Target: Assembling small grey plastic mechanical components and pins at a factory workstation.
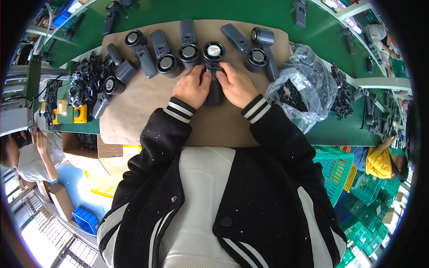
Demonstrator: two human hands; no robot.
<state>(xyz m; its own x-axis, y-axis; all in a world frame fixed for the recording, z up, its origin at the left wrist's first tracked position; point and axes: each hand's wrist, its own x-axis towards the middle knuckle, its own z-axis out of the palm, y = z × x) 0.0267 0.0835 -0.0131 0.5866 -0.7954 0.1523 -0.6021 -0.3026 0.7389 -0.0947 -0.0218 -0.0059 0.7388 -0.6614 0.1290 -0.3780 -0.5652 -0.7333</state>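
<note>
My left hand [192, 86] and my right hand [237, 84] are closed from either side on a dark grey handheld fan [214, 91]. Its round head with a silver centre points away from me, and its handle runs back toward me. Both thumbs press on the upper part of the handle, which the fingers partly cover. Beyond my hands, several similar fans lie in a loose arc, among them one fan [189, 52] just left of mine and another fan [257, 59] to the right. They rest on a brown sheet [147, 116].
A clear plastic bag [313, 85] with small black parts lies on the right. At left are a heap of black parts [86, 78] and a yellow button box [80, 113]. A cardboard box [85, 152] and a green crate [333, 169] flank me. Other people work at both sides.
</note>
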